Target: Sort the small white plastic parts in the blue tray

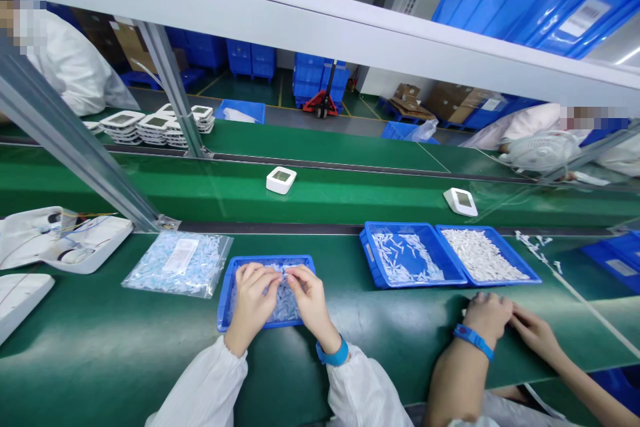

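Note:
My left hand (251, 300) and my right hand (309, 297) hover over a small blue tray (226, 290) of small white and clear parts. The fingertips of both hands meet in a pinch on one small clear part (284, 271) above the tray's far side. White sleeves cover both my arms, and a blue band (332, 354) circles my right wrist.
A clear bag of small parts (177, 262) lies left of the tray. Two more blue trays (407, 255) (487, 255) of white parts sit to the right. A co-worker's hands (505, 321) rest there. White devices (281, 179) (461, 201) ride the conveyor. White housings (60, 238) lie far left.

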### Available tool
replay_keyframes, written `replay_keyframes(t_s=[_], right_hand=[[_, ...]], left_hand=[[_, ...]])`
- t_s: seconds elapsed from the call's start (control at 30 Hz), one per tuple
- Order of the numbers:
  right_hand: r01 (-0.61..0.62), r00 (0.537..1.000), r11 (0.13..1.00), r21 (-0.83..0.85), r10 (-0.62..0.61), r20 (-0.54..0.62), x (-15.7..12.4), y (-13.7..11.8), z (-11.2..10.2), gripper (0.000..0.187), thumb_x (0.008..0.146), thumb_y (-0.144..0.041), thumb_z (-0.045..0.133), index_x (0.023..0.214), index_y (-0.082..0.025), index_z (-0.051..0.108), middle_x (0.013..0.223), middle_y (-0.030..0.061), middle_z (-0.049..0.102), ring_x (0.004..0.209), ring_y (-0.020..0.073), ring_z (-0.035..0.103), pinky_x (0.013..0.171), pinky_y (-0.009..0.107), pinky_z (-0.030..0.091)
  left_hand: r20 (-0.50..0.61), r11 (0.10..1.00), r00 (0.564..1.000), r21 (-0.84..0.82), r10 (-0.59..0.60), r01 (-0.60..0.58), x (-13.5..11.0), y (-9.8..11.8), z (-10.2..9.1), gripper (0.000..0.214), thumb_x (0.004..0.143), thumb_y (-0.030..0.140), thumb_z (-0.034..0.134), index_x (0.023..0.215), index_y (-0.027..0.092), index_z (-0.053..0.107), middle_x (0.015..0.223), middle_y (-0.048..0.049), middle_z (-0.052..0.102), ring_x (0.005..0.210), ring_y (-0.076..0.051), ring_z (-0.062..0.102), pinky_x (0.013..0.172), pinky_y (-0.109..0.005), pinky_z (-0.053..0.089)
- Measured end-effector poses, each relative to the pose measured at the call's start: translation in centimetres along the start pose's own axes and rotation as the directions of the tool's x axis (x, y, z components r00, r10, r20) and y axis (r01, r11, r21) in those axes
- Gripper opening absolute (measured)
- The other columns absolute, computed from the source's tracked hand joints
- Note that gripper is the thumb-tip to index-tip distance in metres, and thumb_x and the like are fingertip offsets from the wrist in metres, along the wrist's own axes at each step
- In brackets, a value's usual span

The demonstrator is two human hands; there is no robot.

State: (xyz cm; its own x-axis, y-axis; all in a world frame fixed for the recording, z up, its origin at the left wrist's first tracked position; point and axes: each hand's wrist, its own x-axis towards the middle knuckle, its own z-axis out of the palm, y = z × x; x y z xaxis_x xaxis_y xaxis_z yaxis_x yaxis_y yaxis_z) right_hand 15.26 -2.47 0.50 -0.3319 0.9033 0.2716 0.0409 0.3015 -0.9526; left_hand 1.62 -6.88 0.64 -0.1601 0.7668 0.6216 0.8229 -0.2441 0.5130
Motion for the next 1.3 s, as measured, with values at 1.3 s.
replay_keyframes(t_s=[1.3], right_hand=[[0.047, 0.993, 0.988, -0.148, -0.030, 0.117, -0.47, -0.56, 0.00, 0.019, 0.092, -0.021, 0.040, 0.074, -0.019, 0.047, 0.074, 0.0008, 0.050, 0.071, 0.0142, 0.049, 0.067, 0.027, 0.040]], left_hand=[[0.085, 0.994, 0.991, 0.028, 0.102, -0.104, -0.37, 0.45, -0.49, 0.022, 0.081, 0.008, 0.047, 0.077, 0.021, 0.064, 0.077, -0.0006, 0.070, 0.084, -0.020, 0.055, 0.089, -0.045, 0.031]])
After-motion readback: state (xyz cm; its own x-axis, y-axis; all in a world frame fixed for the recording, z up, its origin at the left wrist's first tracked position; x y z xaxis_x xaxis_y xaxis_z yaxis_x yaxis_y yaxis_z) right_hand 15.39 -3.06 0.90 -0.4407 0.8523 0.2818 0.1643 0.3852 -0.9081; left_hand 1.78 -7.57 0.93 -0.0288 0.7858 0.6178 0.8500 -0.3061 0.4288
